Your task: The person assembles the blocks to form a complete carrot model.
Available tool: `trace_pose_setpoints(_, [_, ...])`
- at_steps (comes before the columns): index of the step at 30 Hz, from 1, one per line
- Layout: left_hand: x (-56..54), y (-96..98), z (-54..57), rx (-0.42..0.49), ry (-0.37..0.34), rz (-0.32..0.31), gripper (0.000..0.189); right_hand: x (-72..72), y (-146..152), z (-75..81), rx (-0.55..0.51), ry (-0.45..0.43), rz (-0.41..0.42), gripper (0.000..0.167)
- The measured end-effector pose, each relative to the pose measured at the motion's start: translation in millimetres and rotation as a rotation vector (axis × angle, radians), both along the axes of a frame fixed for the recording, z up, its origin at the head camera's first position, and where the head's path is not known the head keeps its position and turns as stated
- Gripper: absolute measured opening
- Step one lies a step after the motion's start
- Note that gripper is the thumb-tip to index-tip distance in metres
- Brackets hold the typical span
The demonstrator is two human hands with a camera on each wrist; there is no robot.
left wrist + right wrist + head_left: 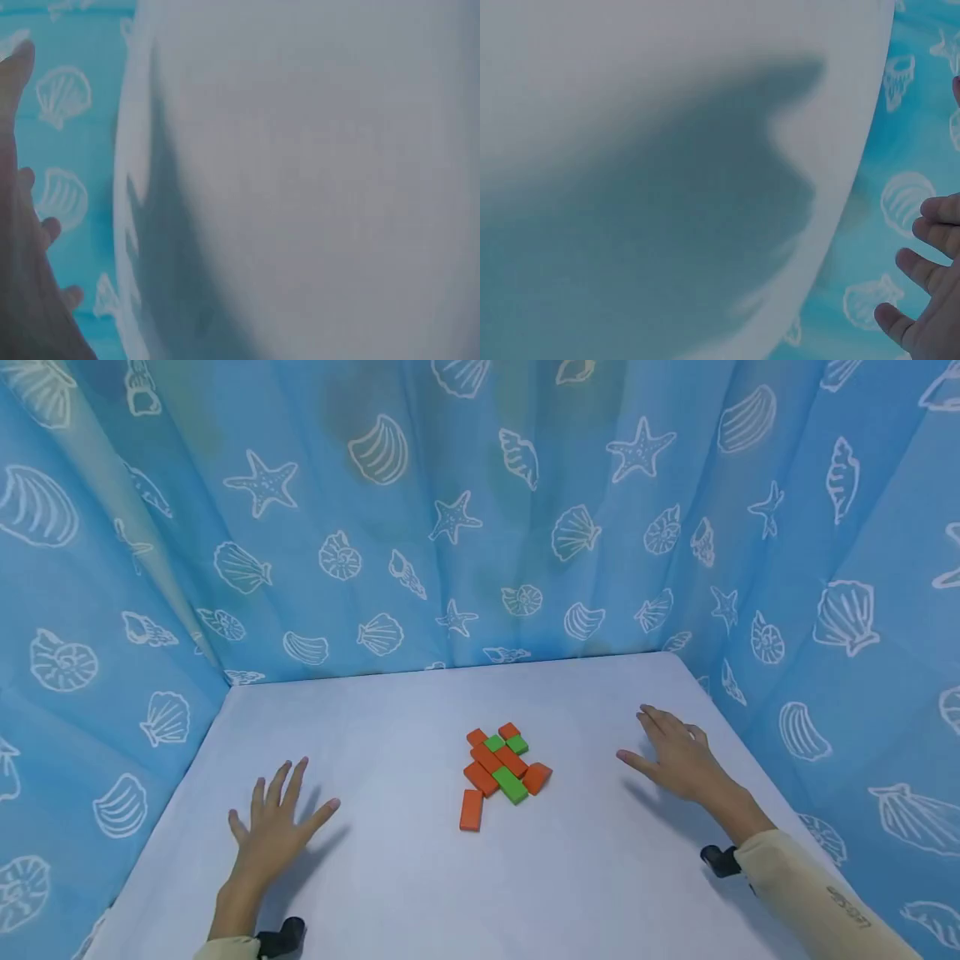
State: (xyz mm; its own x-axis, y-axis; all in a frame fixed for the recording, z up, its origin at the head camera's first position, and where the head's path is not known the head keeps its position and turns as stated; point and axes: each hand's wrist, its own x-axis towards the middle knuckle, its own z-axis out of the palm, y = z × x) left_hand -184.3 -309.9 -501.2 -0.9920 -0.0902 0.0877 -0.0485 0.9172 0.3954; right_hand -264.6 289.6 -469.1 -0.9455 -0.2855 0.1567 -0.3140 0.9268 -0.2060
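Observation:
Several orange blocks (471, 811) and green blocks (511, 786) lie in a loose cluster near the middle of the white table, some touching one another. To the left of them my left hand (268, 839) hovers above the table, fingers spread and holding nothing. On the other side my right hand (675, 756) is also raised over the table, its fingers extended and nothing in its grasp. Both hands cast shadows on the tabletop. In the wrist views the left hand (30, 247) and the right hand (934, 300) show only at the outer edges; no block appears there.
A blue curtain (480, 585) with white shells and starfish hangs behind the white table (360, 727) and along both sides. Dark wrist-worn devices (283, 937) sit at the cuffs of light sleeves (817, 893).

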Motion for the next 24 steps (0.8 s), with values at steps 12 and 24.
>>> trace_pose_setpoints(12, [-11.4,57.9,3.2,0.158,0.130,-0.159,0.082,18.8,-47.2,-24.6,-0.161,-0.023,0.049,0.079])
trace_pose_setpoints(24, [-22.1,103.2,-11.2,0.297,0.075,-0.248,0.079,17.5,-76.6,-33.7,-0.299,-0.051,0.098,0.069])
